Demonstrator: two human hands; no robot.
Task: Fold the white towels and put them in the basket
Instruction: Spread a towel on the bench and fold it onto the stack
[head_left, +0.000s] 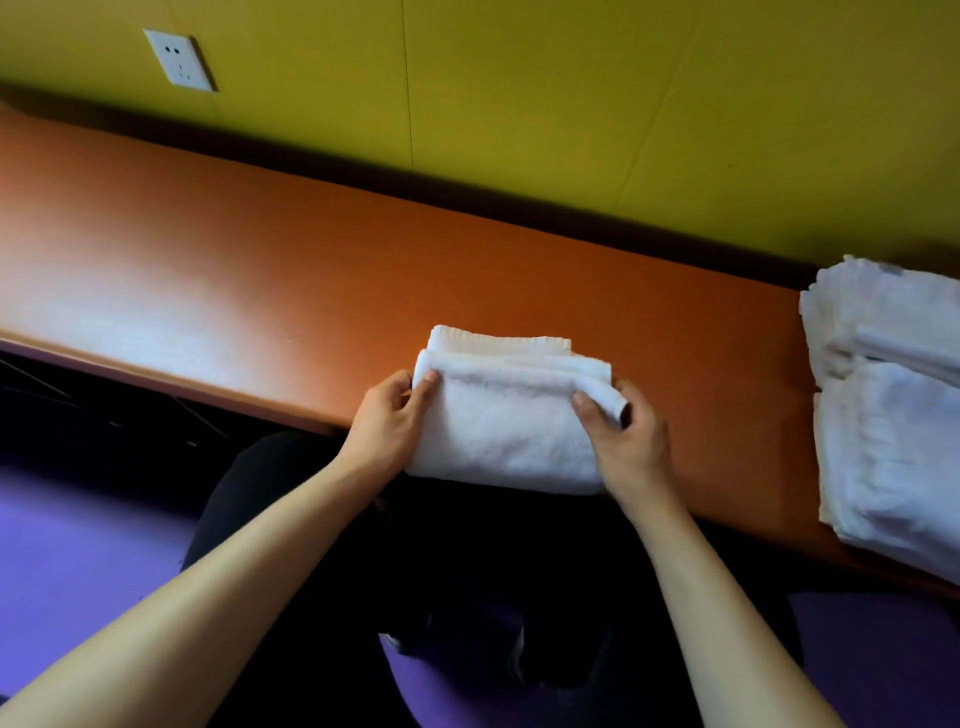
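Note:
A white towel (506, 415), folded into a thick rectangle, lies at the near edge of the orange table (260, 270). My left hand (387, 421) grips its left end, thumb on top and fingers under the fold. At the towel's right end my right hand (626, 434) pinches the upper layer. A pile of more white towels (888, 405) lies at the table's right end, apart from both hands. No basket is in view.
A yellow-green wall (571, 104) with a white socket (179, 60) runs behind the table. Below the table's front edge are my dark-clothed legs (467, 571) and a purple floor (78, 545).

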